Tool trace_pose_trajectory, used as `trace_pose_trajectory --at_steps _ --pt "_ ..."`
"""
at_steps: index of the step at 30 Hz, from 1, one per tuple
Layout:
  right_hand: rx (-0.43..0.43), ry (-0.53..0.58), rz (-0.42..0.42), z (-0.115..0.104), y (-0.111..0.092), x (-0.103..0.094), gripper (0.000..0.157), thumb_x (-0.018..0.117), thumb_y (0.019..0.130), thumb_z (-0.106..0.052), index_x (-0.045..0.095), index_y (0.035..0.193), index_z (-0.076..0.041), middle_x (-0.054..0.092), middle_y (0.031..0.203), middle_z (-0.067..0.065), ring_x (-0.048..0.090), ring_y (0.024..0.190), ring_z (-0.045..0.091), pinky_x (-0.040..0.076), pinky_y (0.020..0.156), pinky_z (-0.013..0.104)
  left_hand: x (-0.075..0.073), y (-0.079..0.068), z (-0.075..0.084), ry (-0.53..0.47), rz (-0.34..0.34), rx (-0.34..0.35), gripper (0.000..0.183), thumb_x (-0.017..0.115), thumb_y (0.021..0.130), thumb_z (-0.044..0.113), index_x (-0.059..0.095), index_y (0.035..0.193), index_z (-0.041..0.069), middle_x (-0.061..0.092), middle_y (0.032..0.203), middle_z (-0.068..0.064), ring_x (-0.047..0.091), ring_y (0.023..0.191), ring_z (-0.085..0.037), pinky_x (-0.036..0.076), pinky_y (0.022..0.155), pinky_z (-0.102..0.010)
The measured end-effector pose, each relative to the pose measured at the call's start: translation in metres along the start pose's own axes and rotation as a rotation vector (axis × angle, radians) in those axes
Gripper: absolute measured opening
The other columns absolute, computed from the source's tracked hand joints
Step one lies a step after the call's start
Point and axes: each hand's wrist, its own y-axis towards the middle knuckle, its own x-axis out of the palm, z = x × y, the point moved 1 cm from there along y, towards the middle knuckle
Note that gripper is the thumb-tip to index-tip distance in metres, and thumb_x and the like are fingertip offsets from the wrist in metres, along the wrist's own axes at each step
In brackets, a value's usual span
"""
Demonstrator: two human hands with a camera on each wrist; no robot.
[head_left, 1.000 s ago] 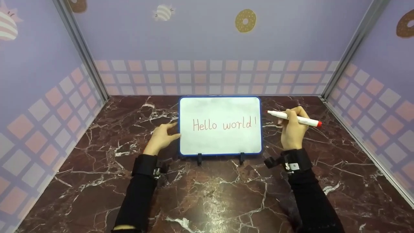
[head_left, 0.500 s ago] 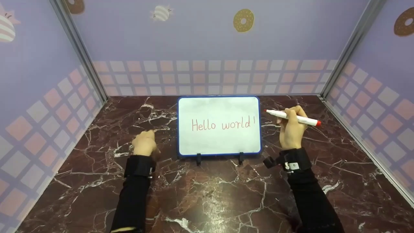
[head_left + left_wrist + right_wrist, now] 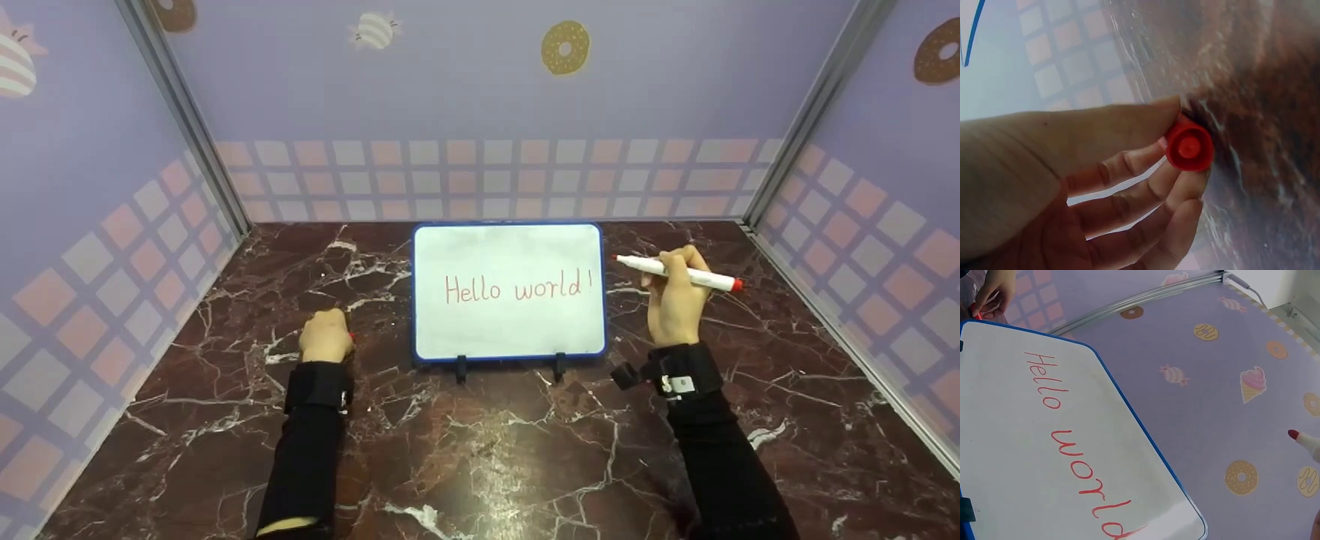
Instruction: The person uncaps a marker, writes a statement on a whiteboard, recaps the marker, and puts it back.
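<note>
Between thumb and fingers, my left hand (image 3: pixel 326 335) pinches a red marker cap (image 3: pixel 1189 147), its hollow end facing the left wrist camera. That hand is left of the whiteboard (image 3: pixel 510 330), apart from it. My right hand (image 3: pixel 679 300) holds a white marker (image 3: pixel 709 278) with a red end, off the board's right side. Its bare red tip (image 3: pixel 1293 434) points left toward the board. "Hello world!" is written in red across the blue-framed board, which stands tilted back.
Two black stand feet (image 3: pixel 461 369) hold the board's lower edge. The dark red marbled table (image 3: pixel 480 457) is enclosed by lilac walls (image 3: pixel 465 90) with checks and sweets printed on them. Metal strips (image 3: pixel 191 120) run along the corners.
My left hand has left the board's left edge, moved left and down, and now pinches the red cap. The right hand and marker have hardly moved.
</note>
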Motion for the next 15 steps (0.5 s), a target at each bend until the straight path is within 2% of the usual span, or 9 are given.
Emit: trace_pose_trajectory --at_steps 4,6,8,11,13,15 --pt "0.004 -0.002 -0.005 0.001 0.000 0.000 0.037 0.041 0.093 0.013 0.047 0.063 -0.007 0.053 0.054 0.002 0.046 0.043 0.011 0.039 0.042 0.017 -0.002 -0.001 -0.002 -0.002 0.030 0.017 0.033 0.072 0.081 0.007 0.065 0.108 -0.011 0.064 0.115 -0.036 0.063 0.103 -0.053 0.058 0.081 -0.060" --pt "0.006 -0.004 -0.006 0.002 0.000 -0.001 0.037 0.041 0.093 0.013 0.047 0.063 -0.007 0.053 0.053 0.002 0.046 0.043 0.011 0.039 0.042 0.017 -0.005 -0.003 -0.001 -0.016 0.089 0.030 0.030 0.072 0.081 0.009 0.066 0.103 -0.010 0.065 0.110 -0.036 0.064 0.100 -0.053 0.057 0.080 -0.061" --pt "0.008 -0.012 -0.010 0.003 -0.001 -0.001 0.037 0.041 0.093 0.013 0.046 0.062 -0.007 0.052 0.054 0.002 0.046 0.043 0.012 0.039 0.042 0.017 -0.010 -0.004 0.002 -0.044 0.190 0.043 0.026 0.073 0.083 0.012 0.066 0.096 -0.009 0.067 0.104 -0.034 0.065 0.096 -0.053 0.057 0.077 -0.061" --pt "0.017 -0.034 -0.018 0.004 -0.002 0.000 0.037 0.042 0.093 0.012 0.045 0.062 -0.008 0.051 0.054 0.001 0.046 0.044 0.011 0.039 0.042 0.018 -0.018 -0.008 0.011 -0.100 0.383 0.094 0.022 0.074 0.083 0.013 0.065 0.085 -0.007 0.069 0.091 -0.031 0.067 0.087 -0.052 0.056 0.070 -0.061" --pt "0.021 -0.042 -0.029 0.005 -0.002 0.001 0.037 0.042 0.093 0.012 0.045 0.062 -0.008 0.051 0.054 0.001 0.047 0.044 0.011 0.039 0.042 0.017 -0.025 -0.012 0.021 -0.129 0.492 0.164 0.019 0.074 0.083 0.011 0.065 0.084 -0.006 0.069 0.086 -0.028 0.067 0.082 -0.051 0.056 0.066 -0.060" --pt "0.029 -0.041 -0.043 0.006 -0.004 0.003 0.037 0.043 0.094 0.012 0.046 0.062 -0.008 0.052 0.054 0.001 0.047 0.044 0.011 0.039 0.042 0.017 -0.032 -0.018 0.034 -0.146 0.567 0.260 0.017 0.073 0.084 0.009 0.068 0.090 -0.006 0.070 0.087 -0.026 0.068 0.080 -0.049 0.057 0.065 -0.057"
